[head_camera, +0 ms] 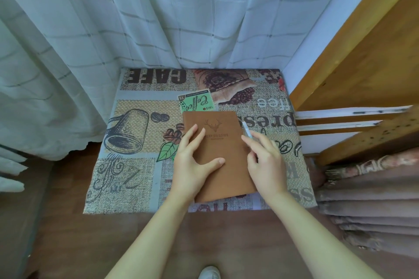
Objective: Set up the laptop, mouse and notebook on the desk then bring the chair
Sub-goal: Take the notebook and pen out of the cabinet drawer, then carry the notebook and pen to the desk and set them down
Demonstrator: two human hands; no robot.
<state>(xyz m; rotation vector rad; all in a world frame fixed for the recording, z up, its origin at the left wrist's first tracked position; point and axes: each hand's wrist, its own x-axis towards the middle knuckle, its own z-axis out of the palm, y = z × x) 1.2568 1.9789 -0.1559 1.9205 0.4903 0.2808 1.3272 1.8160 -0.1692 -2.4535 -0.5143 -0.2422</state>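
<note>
A brown notebook (pixel 223 149) with a deer-head stamp lies closed on the desk (pixel 136 142), which wears a coffee-print cloth. My left hand (pixel 195 161) rests flat on the cover's left half, fingers spread and straight. My right hand (pixel 265 156) is at the notebook's right edge and pinches a white pen (pixel 246 129) that points away from me. No laptop, mouse or chair shows in this view.
White checked curtains (pixel 136 29) hang behind and left of the desk. A wooden shelf frame (pixel 362 63) stands to the right, with folded brown fabric (pixel 374 199) below it. Dark wooden floor (pixel 90 244) lies in front, and a white shoe tip (pixel 209 273) shows at the bottom.
</note>
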